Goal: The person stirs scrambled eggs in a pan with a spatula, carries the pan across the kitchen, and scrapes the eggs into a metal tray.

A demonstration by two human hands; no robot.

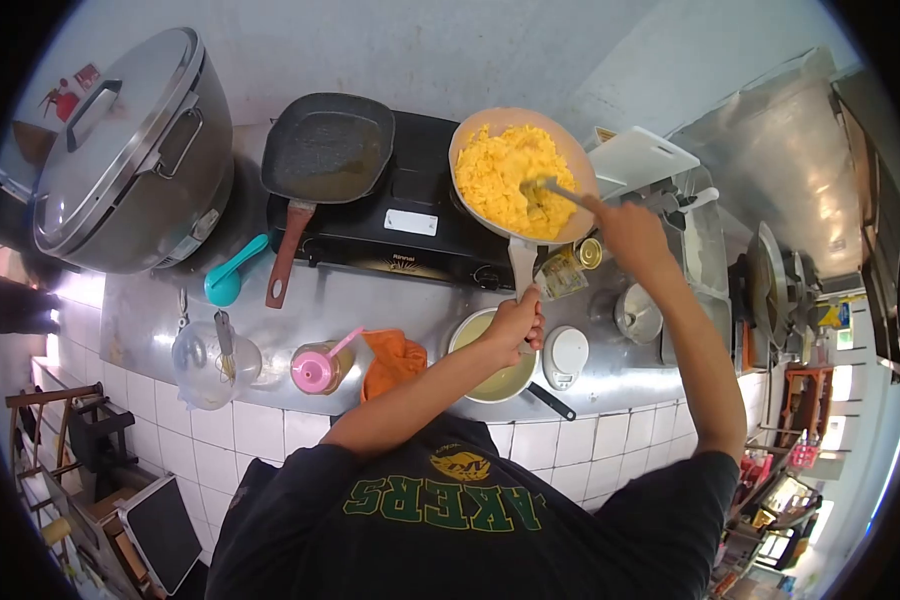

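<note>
My left hand (518, 325) is wrapped round the pale handle of a frying pan (583, 165) on the right side of a black two-burner gas stove (370, 248). Yellow scrambled egg (505, 160) fills much of the pan. Closed on a grey spatula (558, 188), my right hand (625, 235) is at the pan's right edge, with the tool's head in the egg. Below my left forearm and wrist stands a cream-coloured pot (518, 383) with a black handle, partly hidden. A small white kitchen scale (568, 355) is just right of it.
A dark square pan (328, 140) with a brown handle sits on the left burner. Further left are a large steel rice cooker (135, 150), a turquoise ladle (224, 285), a clear tub with a whisk (205, 370), a pink-lidded jar (320, 370) and an orange cloth (395, 360).
</note>
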